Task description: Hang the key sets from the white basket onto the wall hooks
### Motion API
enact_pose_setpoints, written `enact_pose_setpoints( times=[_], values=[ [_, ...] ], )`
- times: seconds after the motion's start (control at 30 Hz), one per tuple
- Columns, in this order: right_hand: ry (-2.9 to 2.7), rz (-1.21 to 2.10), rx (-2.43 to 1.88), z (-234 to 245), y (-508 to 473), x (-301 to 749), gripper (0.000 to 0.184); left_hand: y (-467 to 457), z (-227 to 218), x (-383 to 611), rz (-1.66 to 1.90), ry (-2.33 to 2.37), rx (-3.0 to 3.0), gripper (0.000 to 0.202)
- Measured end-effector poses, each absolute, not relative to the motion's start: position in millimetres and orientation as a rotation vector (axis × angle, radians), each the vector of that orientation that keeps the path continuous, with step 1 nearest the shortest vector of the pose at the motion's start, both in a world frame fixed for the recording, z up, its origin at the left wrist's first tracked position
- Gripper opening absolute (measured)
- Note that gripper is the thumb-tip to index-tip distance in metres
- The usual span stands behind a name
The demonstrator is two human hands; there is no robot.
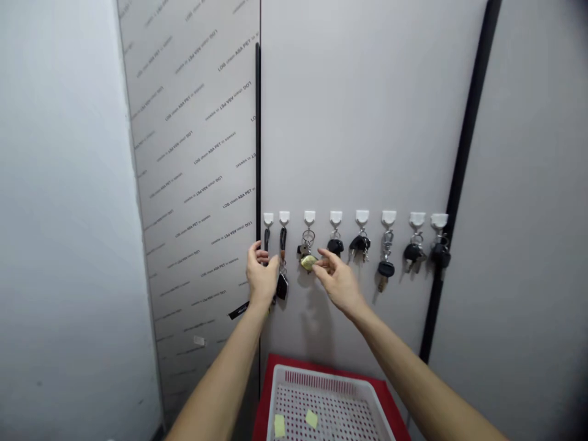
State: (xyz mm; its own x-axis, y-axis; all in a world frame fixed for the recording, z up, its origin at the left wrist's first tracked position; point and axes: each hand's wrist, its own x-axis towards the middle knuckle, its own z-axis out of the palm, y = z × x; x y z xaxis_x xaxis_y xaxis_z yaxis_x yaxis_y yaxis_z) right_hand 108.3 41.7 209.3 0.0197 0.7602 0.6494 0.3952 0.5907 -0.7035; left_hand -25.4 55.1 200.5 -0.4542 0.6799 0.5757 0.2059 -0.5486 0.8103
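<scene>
A row of white hooks (pixel 335 217) runs across a grey wall panel, each carrying a set of keys. My left hand (pixel 260 277) is closed around the dark strap hanging from the leftmost hook (pixel 268 218). Beside it hangs a second strap with a black fob (pixel 282 285). My right hand (pixel 337 280) pinches a gold tag (pixel 307 262) on the key bunch under the third hook (pixel 309 216). Further right hang black-headed keys (pixel 335 246), another bunch (pixel 359 244) and more sets (pixel 386 268).
A white perforated basket (pixel 285 380) sits below on a red surface (pixel 264 404), with two yellow notes (pixel 311 419) inside. A black vertical strip (pixel 459 177) runs down the wall at right. A film-covered printed panel (pixel 193 159) stands at left.
</scene>
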Motion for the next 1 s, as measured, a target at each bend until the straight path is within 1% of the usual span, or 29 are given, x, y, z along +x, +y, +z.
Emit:
enact_pose_setpoints(
  times=[0.07,0.13,0.17,0.23,0.3,0.4,0.5,0.6,0.67,0.73,0.8,0.83,0.87,1.0],
  values=[
    [-1.595,0.167,-1.154,206,60,103,0.045,74,192,-29,2.013,1.552,1.458,0.053],
    [-1.613,0.024,-1.253,206,74,98,0.045,86,187,-26,1.871,1.756,1.574,0.06],
    [-1.628,-0.012,-1.289,207,78,95,0.043,90,186,-23,1.807,1.84,1.611,0.06],
    [-1.653,-0.022,-1.341,211,83,92,0.034,92,187,-17,1.695,1.93,1.625,0.048],
    [-1.652,0.017,-1.349,217,84,94,0.028,91,193,-17,1.648,1.858,1.643,0.031],
    [-1.616,0.062,-1.261,233,80,100,0.03,87,216,-27,1.79,1.62,1.634,0.015],
    [-1.561,0.02,-1.155,259,78,104,0.03,85,251,-39,1.923,1.372,1.499,0.011],
    [-1.584,-0.065,-1.099,290,80,99,0.029,86,282,-44,1.904,1.211,1.453,0.011],
    [-1.704,-0.034,-1.144,304,81,95,0.026,86,292,-46,1.778,1.216,1.539,0.01],
    [-1.947,0.102,-1.204,309,79,94,0.023,83,294,-50,1.521,1.251,1.661,0.009],
    [-2.214,0.266,-1.202,302,75,96,0.019,78,289,-58,1.301,1.233,1.721,0.009],
    [-2.312,0.34,-1.181,294,72,99,0.018,76,286,-63,1.28,1.202,1.711,0.009],
    [-2.375,0.405,-1.162,283,69,103,0.018,74,283,-69,1.327,1.163,1.671,0.009],
    [-2.434,0.585,-1.166,226,57,122,0.02,67,272,-88,1.74,0.931,1.316,0.01]
  ],
)
